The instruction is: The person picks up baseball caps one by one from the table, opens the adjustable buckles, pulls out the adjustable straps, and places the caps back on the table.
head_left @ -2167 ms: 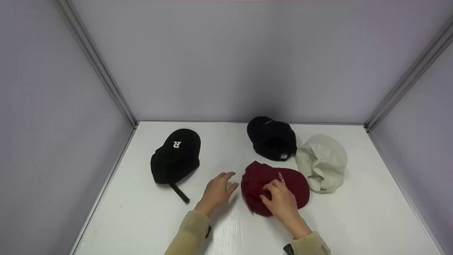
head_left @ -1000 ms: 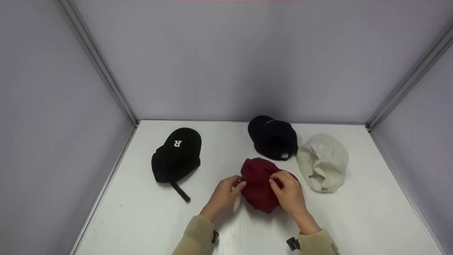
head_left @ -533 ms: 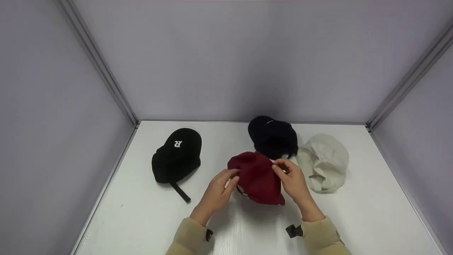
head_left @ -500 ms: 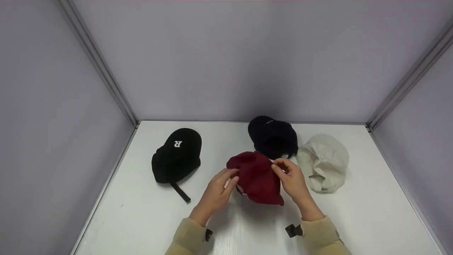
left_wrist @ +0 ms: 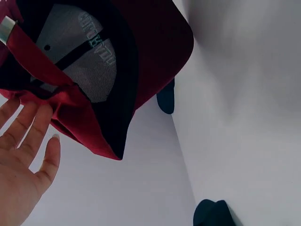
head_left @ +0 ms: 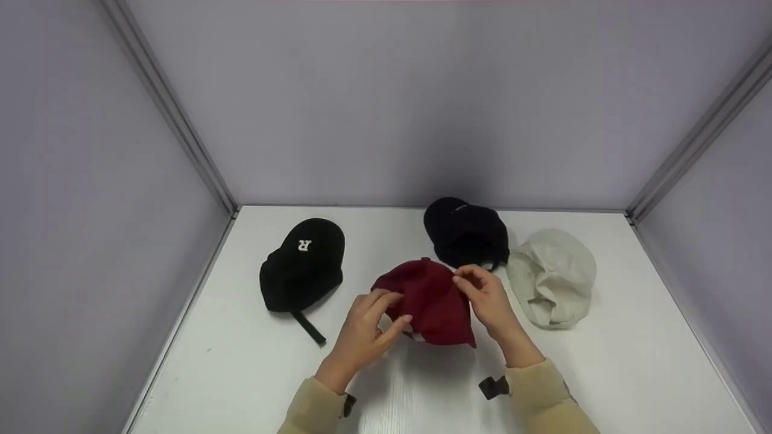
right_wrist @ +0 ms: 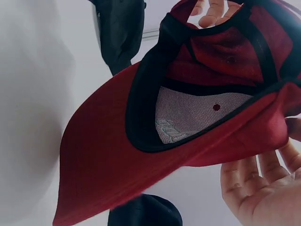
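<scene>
A dark red baseball cap (head_left: 431, 304) is held up over the middle of the table, crown upward. My right hand (head_left: 491, 301) pinches its fabric on the right side. At the cap's left side, my left hand (head_left: 365, 328) has thumb and fingers spread, with fingertips against the cloth. From below, the left wrist view shows the cap's dark sweatband, back strap (left_wrist: 37, 59) and mesh lining (left_wrist: 82, 52). In the right wrist view the red brim (right_wrist: 101, 150) points down toward the lower left.
On the white table (head_left: 241, 374), a black cap with a white R (head_left: 301, 265) lies left, its strap hanging forward. A second black cap (head_left: 464, 232) lies behind the red one, beside a cream cap (head_left: 552, 277). Grey panels (head_left: 386, 102) surround the back and sides.
The red cap was lying on the table; it has been lifted, turned and shifted left. My right hand took hold of it, and my left hand came to its side, its fingers now spread wider.
</scene>
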